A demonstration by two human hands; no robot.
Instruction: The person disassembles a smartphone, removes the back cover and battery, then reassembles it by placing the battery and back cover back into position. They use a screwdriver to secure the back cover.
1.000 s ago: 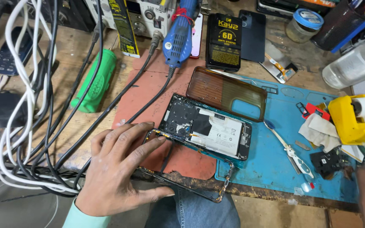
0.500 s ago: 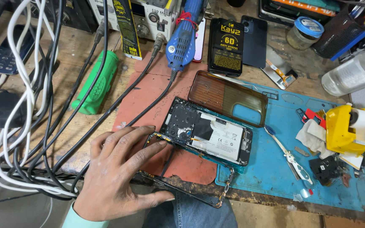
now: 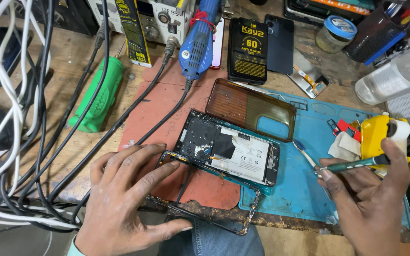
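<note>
Beside the opened phone (image 3: pixel 228 150) — left hand (image 3: pixel 119 204) spread flat, right hand (image 3: pixel 366 199) pinching a screwdriver (image 3: pixel 354 165) — black cables (image 3: pixel 48 118) crowd.

The opened phone (image 3: pixel 228 150) lies flat and back-up, its rear cover off, showing a black circuit section at its left end and a white-labelled battery toward the right. It rests slanted, straddling the red mat and the blue mat. The left hand (image 3: pixel 119 204) lies spread just beside its lower-left corner, fingertips touching the thin metal frame (image 3: pixel 205 215) there. The right hand (image 3: pixel 371 204) grips a slim green-handled screwdriver (image 3: pixel 352 164), held nearly level, tip pointing toward the phone.
</note>
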